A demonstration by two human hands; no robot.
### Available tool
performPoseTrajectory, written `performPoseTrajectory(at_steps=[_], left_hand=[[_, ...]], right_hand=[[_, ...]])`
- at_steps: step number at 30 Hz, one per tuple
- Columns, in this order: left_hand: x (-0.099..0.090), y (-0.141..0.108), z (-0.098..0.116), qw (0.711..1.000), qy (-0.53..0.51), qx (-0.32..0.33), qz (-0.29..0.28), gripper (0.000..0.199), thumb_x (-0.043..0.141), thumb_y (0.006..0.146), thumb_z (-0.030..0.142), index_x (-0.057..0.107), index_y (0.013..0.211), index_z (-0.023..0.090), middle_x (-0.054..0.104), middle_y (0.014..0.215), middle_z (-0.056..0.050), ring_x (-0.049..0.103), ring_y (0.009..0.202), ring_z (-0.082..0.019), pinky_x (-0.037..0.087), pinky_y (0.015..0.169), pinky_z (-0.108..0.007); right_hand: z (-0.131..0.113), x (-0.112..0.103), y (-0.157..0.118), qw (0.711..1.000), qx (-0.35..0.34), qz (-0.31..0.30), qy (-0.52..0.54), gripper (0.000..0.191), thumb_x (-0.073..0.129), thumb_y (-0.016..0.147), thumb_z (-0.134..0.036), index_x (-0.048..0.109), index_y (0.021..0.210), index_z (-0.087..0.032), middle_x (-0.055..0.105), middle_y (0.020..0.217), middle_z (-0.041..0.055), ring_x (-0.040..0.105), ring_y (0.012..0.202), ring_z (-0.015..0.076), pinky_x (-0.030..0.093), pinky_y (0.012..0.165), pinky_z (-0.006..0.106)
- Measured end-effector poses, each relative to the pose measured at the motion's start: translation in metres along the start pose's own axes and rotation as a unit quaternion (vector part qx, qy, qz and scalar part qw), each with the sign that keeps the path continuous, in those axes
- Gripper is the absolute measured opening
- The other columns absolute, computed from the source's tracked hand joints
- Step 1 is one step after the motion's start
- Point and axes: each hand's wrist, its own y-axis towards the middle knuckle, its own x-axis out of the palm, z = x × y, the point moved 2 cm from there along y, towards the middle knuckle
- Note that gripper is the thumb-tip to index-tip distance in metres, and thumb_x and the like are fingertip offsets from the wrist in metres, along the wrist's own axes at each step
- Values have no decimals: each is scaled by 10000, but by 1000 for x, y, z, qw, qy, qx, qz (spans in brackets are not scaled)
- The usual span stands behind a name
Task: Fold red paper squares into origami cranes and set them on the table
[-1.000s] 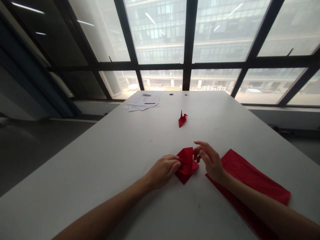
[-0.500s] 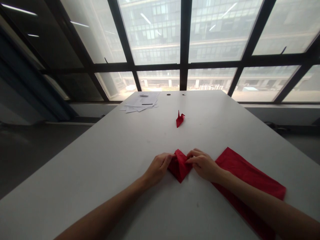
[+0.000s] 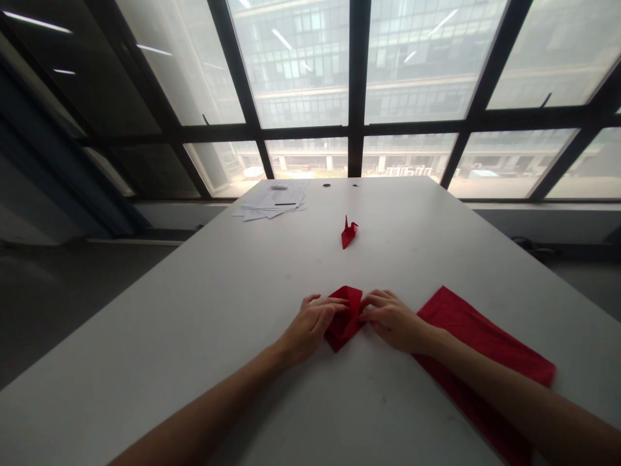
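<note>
A small folded sheet of red origami paper [image 3: 343, 327] lies on the white table in front of me, one flap partly raised. My left hand [image 3: 313, 322] grips its left side, the fingers reaching across the top into the fold. On the right edge, my right hand [image 3: 388, 316] pinches the paper between thumb and fingers. The fingertips of both hands are partly hidden by the folds. Farther off stands a finished red paper crane [image 3: 348, 234]. Beneath my right forearm is a larger red sheet or stack of paper [image 3: 485, 343].
Several white papers [image 3: 264, 204] lie at the far left of the white table [image 3: 233, 285], with a dark pen [image 3: 285, 204] on them. A round dark grommet [image 3: 326, 185] sits near the far edge. Beyond are large windows, and a blue curtain [image 3: 63, 149] hangs at left.
The small paper has been turned and a flap folded over toward the right, so its lower point has shifted left. My left fingers have moved farther across it; my right hand stays at its right edge.
</note>
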Motion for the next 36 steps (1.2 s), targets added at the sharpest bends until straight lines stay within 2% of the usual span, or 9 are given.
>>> performPoseTrajectory(at_steps=[5, 10, 12, 18, 21, 24, 28, 32, 36], left_hand=[[-4, -1, 15, 993, 92, 46, -58, 427, 277, 1053, 385, 558, 1364, 304, 596, 1393, -48, 463, 1354, -234, 66, 1172, -541], [-4, -1, 28, 978, 166, 101, -78, 371, 348, 1039, 376, 587, 1312, 295, 615, 1364, -52, 455, 1355, -241, -58, 1172, -538], [-3, -1, 28, 973, 192, 105, -75, 362, 382, 1028, 412, 594, 1297, 294, 607, 1370, -58, 429, 1371, -250, -68, 1170, -542], [-5, -2, 28, 964, 234, 111, -59, 340, 407, 1017, 425, 630, 1234, 288, 517, 1463, -66, 360, 1415, -274, 7, 1176, -553], [-7, -1, 28, 966, 231, 106, -51, 320, 434, 1013, 402, 619, 1237, 268, 600, 1368, -66, 434, 1358, -260, 25, 1182, -539], [-9, 1, 26, 967, 237, 93, -26, 257, 453, 1013, 353, 668, 1126, 269, 649, 1278, -42, 506, 1276, -233, 65, 1183, -522], [-9, 3, 18, 964, 252, 80, 25, 226, 511, 987, 350, 709, 1069, 279, 516, 1455, -48, 381, 1395, -268, 161, 1174, -518], [-5, 6, 14, 966, 244, 83, -9, 259, 469, 1002, 320, 720, 1057, 284, 388, 1557, -37, 308, 1448, -282, 239, 1164, -518], [-4, 7, 15, 975, 203, 87, -15, 255, 479, 997, 311, 716, 1083, 272, 476, 1479, -47, 405, 1380, -265, 329, 1146, -450]], right_hand=[[0, 1, 1, 1000, -18, -8, 21, 435, 520, 764, -10, 720, 1065, -252, 725, 1129, 43, 612, 1116, 234, 399, 1036, 420], [5, 4, 0, 1000, -17, -4, 19, 331, 537, 790, -37, 727, 972, -236, 734, 1074, 47, 620, 1085, 240, 413, 1021, 422], [5, 5, -1, 1000, -14, 4, 10, 319, 548, 785, -35, 723, 969, -228, 710, 1135, 61, 591, 1121, 249, 418, 1017, 428], [6, 6, 0, 1000, -10, 22, 7, 412, 545, 755, 1, 712, 1044, -241, 669, 1209, 70, 564, 1145, 251, 430, 1013, 431], [7, 7, 0, 1000, -5, 20, 12, 488, 539, 734, 23, 715, 1086, -265, 663, 1228, 52, 567, 1149, 244, 416, 1029, 433], [7, 7, -1, 1000, 2, 12, 19, 512, 539, 733, 33, 721, 1092, -282, 664, 1223, 37, 573, 1138, 231, 415, 1030, 418], [6, 6, 0, 1000, 0, 2, 7, 528, 539, 733, 29, 719, 1112, -291, 639, 1285, 34, 564, 1159, 237, 418, 1027, 423], [6, 6, 1, 1000, -6, 4, 1, 510, 540, 738, 20, 718, 1108, -283, 628, 1315, 36, 560, 1177, 241, 410, 1037, 424], [4, 5, 1, 1000, 4, 2, 0, 400, 571, 766, -21, 726, 1052, -255, 663, 1247, 50, 554, 1186, 247, 396, 1044, 421]])
